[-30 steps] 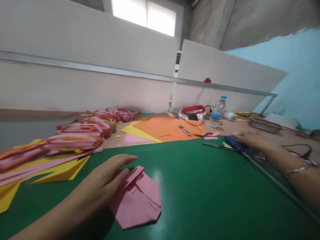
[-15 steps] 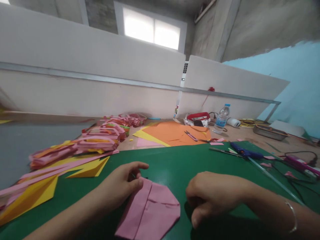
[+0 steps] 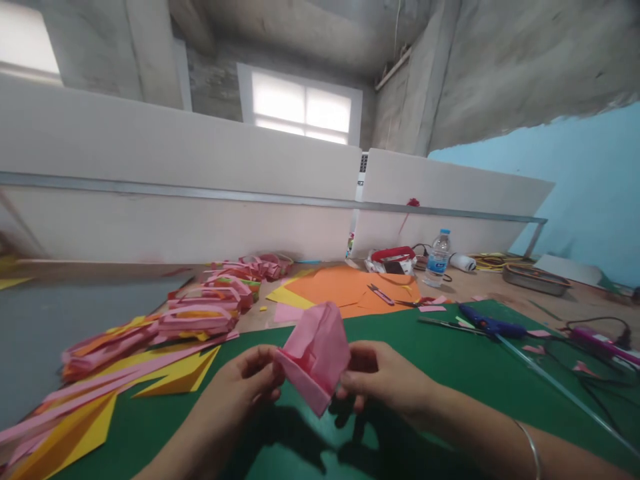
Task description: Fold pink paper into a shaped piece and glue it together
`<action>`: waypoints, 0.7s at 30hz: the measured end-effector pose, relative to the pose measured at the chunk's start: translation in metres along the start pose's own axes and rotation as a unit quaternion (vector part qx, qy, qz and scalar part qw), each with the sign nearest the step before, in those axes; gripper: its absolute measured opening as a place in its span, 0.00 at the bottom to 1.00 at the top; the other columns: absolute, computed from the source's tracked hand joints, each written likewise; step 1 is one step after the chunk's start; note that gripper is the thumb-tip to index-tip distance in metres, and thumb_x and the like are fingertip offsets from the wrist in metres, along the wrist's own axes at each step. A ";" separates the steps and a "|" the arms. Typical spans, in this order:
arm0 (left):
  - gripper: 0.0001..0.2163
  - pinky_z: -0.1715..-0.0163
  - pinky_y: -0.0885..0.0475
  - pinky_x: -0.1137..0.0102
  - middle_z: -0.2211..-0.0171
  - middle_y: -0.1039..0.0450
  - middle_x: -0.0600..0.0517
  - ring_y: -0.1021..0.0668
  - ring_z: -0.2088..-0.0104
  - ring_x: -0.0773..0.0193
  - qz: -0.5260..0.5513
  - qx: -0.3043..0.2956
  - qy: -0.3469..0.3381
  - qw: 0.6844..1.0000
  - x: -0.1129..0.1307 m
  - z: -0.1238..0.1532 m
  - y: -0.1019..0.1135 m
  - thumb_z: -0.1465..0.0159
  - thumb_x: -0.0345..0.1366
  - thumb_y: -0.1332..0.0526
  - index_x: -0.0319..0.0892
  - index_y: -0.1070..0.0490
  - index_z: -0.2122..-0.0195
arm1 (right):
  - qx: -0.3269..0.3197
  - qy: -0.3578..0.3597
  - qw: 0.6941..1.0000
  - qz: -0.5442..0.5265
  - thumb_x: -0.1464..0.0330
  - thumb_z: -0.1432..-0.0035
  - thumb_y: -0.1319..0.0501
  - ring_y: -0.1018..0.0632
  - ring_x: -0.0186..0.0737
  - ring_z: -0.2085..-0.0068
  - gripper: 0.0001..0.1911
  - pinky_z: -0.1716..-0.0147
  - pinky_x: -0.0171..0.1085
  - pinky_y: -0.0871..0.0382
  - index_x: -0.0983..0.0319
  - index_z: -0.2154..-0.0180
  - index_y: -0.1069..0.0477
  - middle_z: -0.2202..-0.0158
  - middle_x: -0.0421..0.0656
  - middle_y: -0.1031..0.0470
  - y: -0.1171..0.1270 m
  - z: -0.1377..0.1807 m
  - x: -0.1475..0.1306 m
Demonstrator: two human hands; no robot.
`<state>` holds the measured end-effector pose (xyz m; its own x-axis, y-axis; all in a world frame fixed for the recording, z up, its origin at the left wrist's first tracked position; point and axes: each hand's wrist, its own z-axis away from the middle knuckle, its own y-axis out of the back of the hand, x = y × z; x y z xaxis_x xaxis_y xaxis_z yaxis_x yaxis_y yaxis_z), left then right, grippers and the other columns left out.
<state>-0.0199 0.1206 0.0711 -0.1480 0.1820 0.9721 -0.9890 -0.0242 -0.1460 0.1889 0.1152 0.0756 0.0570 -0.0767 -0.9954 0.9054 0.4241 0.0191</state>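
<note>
A folded pink paper piece point(image 3: 320, 350) is held up above the green mat point(image 3: 400, 360), tilted, with an opening between its folds facing me. My left hand point(image 3: 257, 380) pinches its left corner between thumb and fingers. On the other side, my right hand point(image 3: 377, 377) grips the right edge, thumb in front; some of its fingertips are behind the paper. Shadows of both hands and the paper fall on the mat below.
Pink paper baskets point(image 3: 200, 313) and yellow folded sheets point(image 3: 180, 373) lie at left. Behind the mat are orange sheets point(image 3: 345, 283), thread snips point(image 3: 381, 295) and a water bottle point(image 3: 438, 260). A blue glue gun point(image 3: 493, 323) with a cord lies at right.
The pink paper has been lifted off the mat and tipped up, its folds opened. My right hand has come in from the right and taken hold of it. The view has tilted upward.
</note>
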 end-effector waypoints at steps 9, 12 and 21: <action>0.12 0.74 0.31 0.72 0.77 0.31 0.55 0.28 0.77 0.68 -0.054 -0.072 -0.025 0.996 -0.019 -0.002 -0.005 0.52 0.41 0.34 0.42 0.30 0.70 | 0.064 0.026 0.997 0.022 0.68 0.52 0.39 0.31 0.27 0.79 0.06 0.80 0.28 0.37 0.66 0.71 0.31 0.76 0.38 0.30 -0.001 -0.004 0.004; 0.17 0.75 0.31 0.70 0.71 0.31 0.53 0.27 0.72 0.63 -0.198 -0.069 -0.134 0.969 -0.025 -0.003 0.000 0.49 0.43 0.36 0.44 0.33 0.60 | 0.057 0.019 0.998 0.017 0.70 0.54 0.39 0.33 0.26 0.80 0.05 0.81 0.27 0.40 0.66 0.72 0.31 0.78 0.37 0.30 0.000 -0.003 0.005; 0.19 0.55 0.39 0.57 0.62 0.27 0.54 0.30 0.56 0.54 -0.564 -0.051 -0.519 0.640 -0.026 0.001 0.000 0.47 0.33 0.36 0.52 0.34 0.54 | 0.024 -0.034 0.999 -0.013 0.73 0.56 0.41 0.35 0.24 0.84 0.02 0.84 0.26 0.42 0.65 0.75 0.31 0.83 0.34 0.33 -0.004 -0.002 0.014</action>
<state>-0.0159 0.1145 0.0461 0.6855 -0.7255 0.0608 -0.4707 -0.3779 0.7973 0.1851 0.1146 0.0616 0.0597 -0.1492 -0.9870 0.9258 0.3780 -0.0012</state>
